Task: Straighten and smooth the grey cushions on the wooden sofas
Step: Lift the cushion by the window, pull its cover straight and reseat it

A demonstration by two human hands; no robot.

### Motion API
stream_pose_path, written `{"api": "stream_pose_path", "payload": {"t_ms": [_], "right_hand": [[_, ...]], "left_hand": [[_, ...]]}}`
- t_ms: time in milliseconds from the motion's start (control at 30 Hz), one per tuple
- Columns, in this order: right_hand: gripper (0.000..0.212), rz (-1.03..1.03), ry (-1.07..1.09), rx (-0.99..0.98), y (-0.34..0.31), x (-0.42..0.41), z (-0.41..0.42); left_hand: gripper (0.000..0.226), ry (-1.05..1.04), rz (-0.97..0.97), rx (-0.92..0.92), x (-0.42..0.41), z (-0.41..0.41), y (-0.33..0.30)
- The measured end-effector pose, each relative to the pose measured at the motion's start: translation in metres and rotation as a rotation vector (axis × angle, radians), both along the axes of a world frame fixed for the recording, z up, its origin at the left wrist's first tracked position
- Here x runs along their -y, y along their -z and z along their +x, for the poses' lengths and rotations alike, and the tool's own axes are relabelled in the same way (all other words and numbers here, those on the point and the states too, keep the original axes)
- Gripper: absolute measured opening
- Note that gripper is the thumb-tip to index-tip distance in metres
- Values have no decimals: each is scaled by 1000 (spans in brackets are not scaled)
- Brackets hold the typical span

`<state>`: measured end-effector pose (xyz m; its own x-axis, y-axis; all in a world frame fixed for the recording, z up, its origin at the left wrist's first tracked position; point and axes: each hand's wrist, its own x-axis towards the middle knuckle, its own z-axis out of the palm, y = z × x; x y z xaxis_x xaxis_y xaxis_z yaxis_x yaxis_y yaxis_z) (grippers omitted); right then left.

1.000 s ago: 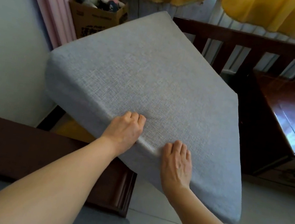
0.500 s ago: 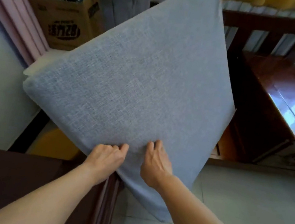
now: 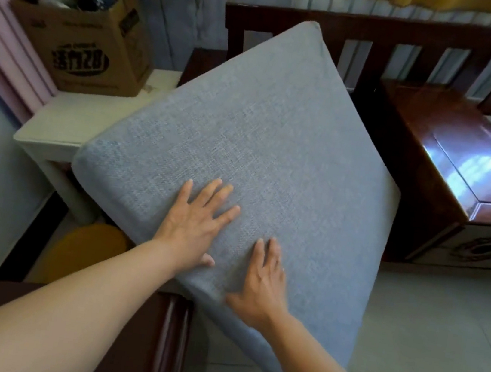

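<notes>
**Both palms flat on a crooked cushion**

Nearest me, a dark wooden armrest [image 3: 166, 332] runs under the person's forearms. Just past it the right hand [image 3: 261, 286] lies flat near the cushion's [image 3: 275, 146] close corner, fingers straight, gripping nothing. The left hand [image 3: 198, 223] is spread wide beside it, palm down, also holding nothing. The grey cushion sits skewed like a diamond, its near corner hanging over the floor [image 3: 439, 323] and its far corner up against the slatted sofa back [image 3: 385, 32]. To do this well, I'd say press evenly with both palms and turn the cushion until its edges run square with the frame, then stroke outward. Beyond, left, a box [image 3: 84, 46] stands on a pale surface [image 3: 90, 113].
</notes>
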<state>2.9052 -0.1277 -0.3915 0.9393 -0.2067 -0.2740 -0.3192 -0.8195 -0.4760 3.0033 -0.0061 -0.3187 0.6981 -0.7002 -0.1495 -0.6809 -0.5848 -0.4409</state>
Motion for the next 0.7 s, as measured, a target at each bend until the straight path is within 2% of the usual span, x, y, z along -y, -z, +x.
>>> {"api": "stream_pose_path", "payload": {"t_ms": [100, 167, 333, 467, 600, 700], "right_hand": [[131, -88, -16, -32, 19, -10, -28], [137, -139, -10, -45, 39, -10, -35], [153, -260, 22, 130, 76, -5, -25], [138, -325, 38, 182, 80, 15, -27], [115, -384, 57, 175, 72, 60, -26], [91, -478, 97, 216, 70, 110, -20]], "left_hand": [[109, -46, 48, -16, 9, 8, 1], [110, -58, 67, -6, 12, 8, 6], [107, -46, 45, 9, 19, -3, 12], [122, 165, 165, -133, 17, -30, 35], [101, 132, 185, -96, 54, -33, 47], [99, 53, 118, -57, 98, -29, 54]]}}
